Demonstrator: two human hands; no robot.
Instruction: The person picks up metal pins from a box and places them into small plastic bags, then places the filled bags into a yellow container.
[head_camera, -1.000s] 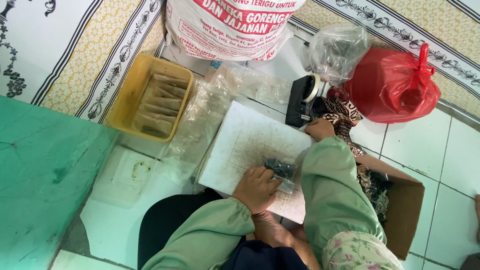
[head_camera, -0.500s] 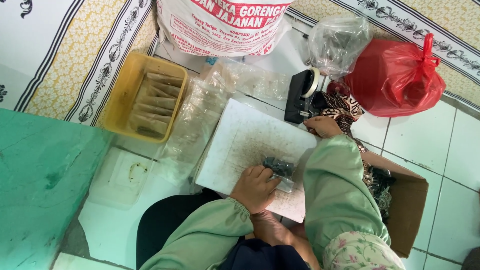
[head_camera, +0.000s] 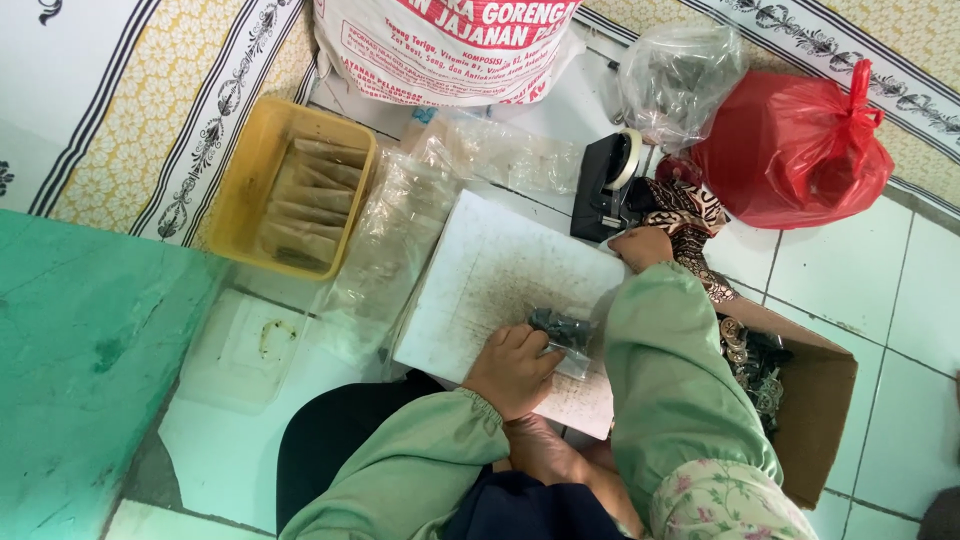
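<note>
My left hand (head_camera: 512, 368) rests on a white board (head_camera: 480, 290) and presses down a small clear bag of dark metal parts (head_camera: 563, 330). My right hand (head_camera: 640, 247) reaches past the board's far corner to a black tape dispenser (head_camera: 606, 185); its fingers touch the dispenser's base, and I cannot tell whether it holds tape. Both arms wear light green sleeves. A patterned brown cloth (head_camera: 690, 215) lies beside the dispenser.
A yellow tray (head_camera: 252, 190) of filled packets sits at the left beside loose clear plastic bags (head_camera: 400, 240). A large white sack (head_camera: 440, 45), a clear bag (head_camera: 675, 80) and a red bag (head_camera: 795, 150) stand behind. A cardboard box (head_camera: 815, 400) with metal pieces is right. Green surface (head_camera: 80, 370) is left.
The view has shifted slightly. My right hand has stayed at the tape dispenser and my left hand still holds the small bag on the board.
</note>
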